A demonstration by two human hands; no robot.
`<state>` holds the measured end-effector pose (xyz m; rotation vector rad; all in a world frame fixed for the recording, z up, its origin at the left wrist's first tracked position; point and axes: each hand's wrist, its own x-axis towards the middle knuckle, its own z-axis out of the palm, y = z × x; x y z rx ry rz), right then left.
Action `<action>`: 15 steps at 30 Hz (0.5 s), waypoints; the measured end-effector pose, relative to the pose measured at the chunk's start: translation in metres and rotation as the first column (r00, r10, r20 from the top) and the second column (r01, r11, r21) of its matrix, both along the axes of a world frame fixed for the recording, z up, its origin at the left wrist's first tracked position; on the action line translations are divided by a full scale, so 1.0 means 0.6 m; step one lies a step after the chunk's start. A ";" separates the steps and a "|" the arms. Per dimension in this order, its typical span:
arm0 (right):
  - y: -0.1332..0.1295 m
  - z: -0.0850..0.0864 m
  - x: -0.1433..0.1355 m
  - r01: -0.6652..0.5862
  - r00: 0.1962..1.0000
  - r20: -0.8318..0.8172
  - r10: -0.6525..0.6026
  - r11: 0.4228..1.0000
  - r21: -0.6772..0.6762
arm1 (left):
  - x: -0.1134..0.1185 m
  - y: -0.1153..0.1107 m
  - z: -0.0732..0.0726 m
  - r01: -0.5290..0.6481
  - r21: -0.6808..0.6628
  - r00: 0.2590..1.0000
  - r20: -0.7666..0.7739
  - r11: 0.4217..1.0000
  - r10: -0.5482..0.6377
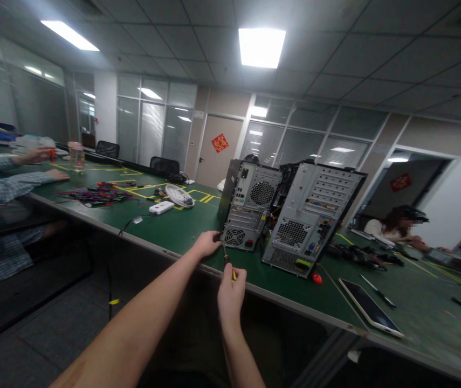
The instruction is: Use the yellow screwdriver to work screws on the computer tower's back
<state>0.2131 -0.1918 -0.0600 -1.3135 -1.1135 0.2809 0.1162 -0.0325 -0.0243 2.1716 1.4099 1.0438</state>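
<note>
At the near edge of the table (181, 229), just left of the right PC (307, 215): looking at the left PC (250, 207), with the driver (226, 259) gripped in the right hand (232, 288) and pointed toward its low left corner. Seeing the left hand (208, 245) there too, but can't tell whether holding or just bracing. Honestly, keep the driver straight, press before twisting, and go slow to avoid slipping.
</note>
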 end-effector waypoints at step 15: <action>-0.012 0.009 0.003 -0.004 0.988 0.155 0.017 0.996 -0.087 | 0.000 0.000 0.000 0.000 -0.030 1.000 0.019 1.000 0.001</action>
